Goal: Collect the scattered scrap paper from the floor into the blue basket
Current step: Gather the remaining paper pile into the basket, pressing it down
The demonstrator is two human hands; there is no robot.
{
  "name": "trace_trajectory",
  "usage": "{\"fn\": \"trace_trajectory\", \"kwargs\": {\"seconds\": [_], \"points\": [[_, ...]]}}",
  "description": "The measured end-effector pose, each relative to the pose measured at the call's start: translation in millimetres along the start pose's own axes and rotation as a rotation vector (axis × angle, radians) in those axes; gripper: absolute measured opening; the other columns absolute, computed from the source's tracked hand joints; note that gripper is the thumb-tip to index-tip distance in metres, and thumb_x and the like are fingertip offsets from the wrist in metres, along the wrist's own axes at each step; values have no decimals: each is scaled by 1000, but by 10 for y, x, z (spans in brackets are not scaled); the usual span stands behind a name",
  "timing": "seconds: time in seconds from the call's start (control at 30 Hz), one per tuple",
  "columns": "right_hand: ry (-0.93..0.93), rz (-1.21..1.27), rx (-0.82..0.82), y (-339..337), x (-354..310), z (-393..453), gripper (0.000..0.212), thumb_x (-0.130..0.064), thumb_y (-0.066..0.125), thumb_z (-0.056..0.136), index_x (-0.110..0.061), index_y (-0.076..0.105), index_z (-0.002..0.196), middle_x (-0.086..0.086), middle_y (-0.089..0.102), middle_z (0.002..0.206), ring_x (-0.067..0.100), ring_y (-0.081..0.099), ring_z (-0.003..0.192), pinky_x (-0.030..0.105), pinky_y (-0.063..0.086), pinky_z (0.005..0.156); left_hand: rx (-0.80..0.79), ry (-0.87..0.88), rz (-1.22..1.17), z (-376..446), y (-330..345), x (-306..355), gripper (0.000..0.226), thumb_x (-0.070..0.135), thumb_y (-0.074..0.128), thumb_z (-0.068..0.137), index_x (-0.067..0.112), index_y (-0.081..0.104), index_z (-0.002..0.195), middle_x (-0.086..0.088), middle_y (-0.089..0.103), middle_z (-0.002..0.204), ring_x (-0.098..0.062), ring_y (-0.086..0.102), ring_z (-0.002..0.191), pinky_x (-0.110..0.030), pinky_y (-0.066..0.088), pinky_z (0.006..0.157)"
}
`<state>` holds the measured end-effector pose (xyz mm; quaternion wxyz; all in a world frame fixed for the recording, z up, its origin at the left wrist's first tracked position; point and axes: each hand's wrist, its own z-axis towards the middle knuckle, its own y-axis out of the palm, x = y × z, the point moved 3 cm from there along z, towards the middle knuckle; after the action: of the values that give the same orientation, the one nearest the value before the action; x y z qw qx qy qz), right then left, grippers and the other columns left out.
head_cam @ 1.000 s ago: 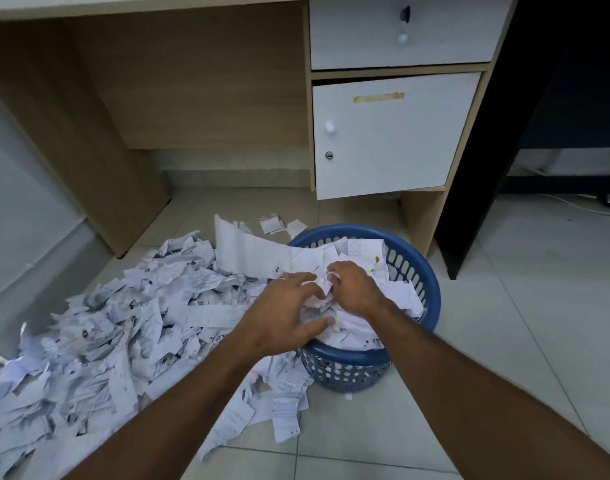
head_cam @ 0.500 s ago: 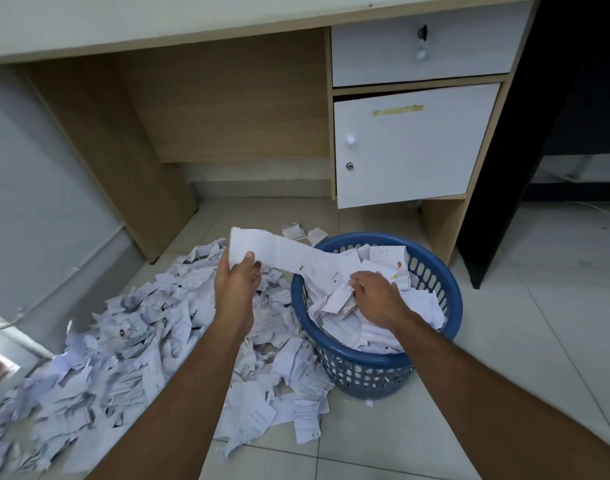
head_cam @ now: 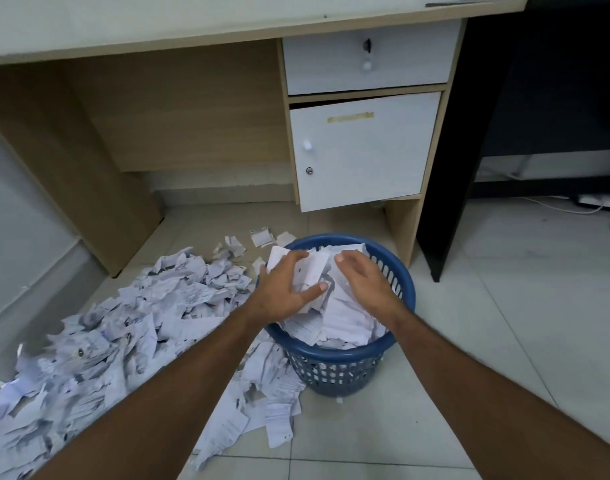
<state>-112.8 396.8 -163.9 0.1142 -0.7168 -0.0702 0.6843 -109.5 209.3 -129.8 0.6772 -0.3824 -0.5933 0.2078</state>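
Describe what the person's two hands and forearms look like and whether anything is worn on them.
Both forearms are bare as far as the picture shows; no sleeve edge comes into view. The left hand and the right hand wear no gloves, and no watch, bracelet or ring shows on the visible wrists and fingers. The fingernails look short and plain. No markings or bandages are visible.

Head view, forward-down, near floor (head_cam: 504, 306)
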Motion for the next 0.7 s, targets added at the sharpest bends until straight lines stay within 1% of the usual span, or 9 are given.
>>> {"fn": "trace_trajectory", "kwargs": {"seconds": [0.07,0.13,0.2,0.27,0.3,0.4,0.47,0.57,0.7], "points": [[-37,-51,-40,17,-30,0,58,-64,54,91,-34,48,140,-9,50,142,13,50,127,36,43,106,-97,5,48,76,138,-7,95,80,65,75,35,29,150,11,36,155,-12,37,137,-40,24,118],[-92,-206,-118,57,-17,-9,72,-74,54,83,-39,40,145,-10,43,149,14,45,133,41,40,111,-185,0,168,142,310,-94,123,96,59,59,38,14,157,10,15,167,-15,19,151,-50,17,123],[-130,-482,-225,100,71,-6,84,-82,47,79,-45,23,151,-6,25,161,23,30,145,51,29,117,-307,-28,304,173,465,-207,138,101,55,51,40,-6,158,6,-10,169,-19,-6,156,-56,8,124],[-87,-790,-303,119,198,4,86,-84,40,82,-51,4,152,-4,0,167,35,5,152,62,9,119,-399,-70,391,200,550,-273,140,99,55,53,38,-17,156,2,-24,166,-26,-15,154,-56,3,124],[-59,-904,-319,120,260,3,85,-82,38,84,-51,-2,152,-4,-9,167,38,-5,152,65,0,117,-432,-82,443,225,589,-294,139,98,54,55,37,-20,155,0,-28,164,-30,-17,153,-56,1,124],[-16,-1070,-335,132,408,41,88,-84,32,83,-51,-11,152,0,-22,164,43,-21,148,70,-14,112,-496,-94,560,317,721,-360,139,98,52,58,35,-27,153,-5,-35,161,-36,-24,151,-61,-5,122],[19,-1104,-351,161,496,141,92,-87,30,80,-50,-14,151,2,-29,162,44,-25,146,72,-13,111,-521,-101,596,391,773,-416,137,94,57,62,35,-28,152,-6,-37,160,-37,-28,149,-62,-10,120],[82,-1114,-361,237,641,279,98,-89,31,76,-49,-17,151,3,-38,157,46,-28,144,74,-5,112,-551,-91,634,523,825,-495,138,90,61,62,35,-28,153,-7,-38,159,-38,-29,148,-62,-14,119],[167,-1054,-419,326,775,350,100,-87,38,77,-47,-16,152,5,-37,158,49,-25,144,73,1,114,-596,-93,701,617,931,-608,144,94,59,57,31,-28,153,-10,-37,159,-41,-29,147,-65,-11,118]]}}
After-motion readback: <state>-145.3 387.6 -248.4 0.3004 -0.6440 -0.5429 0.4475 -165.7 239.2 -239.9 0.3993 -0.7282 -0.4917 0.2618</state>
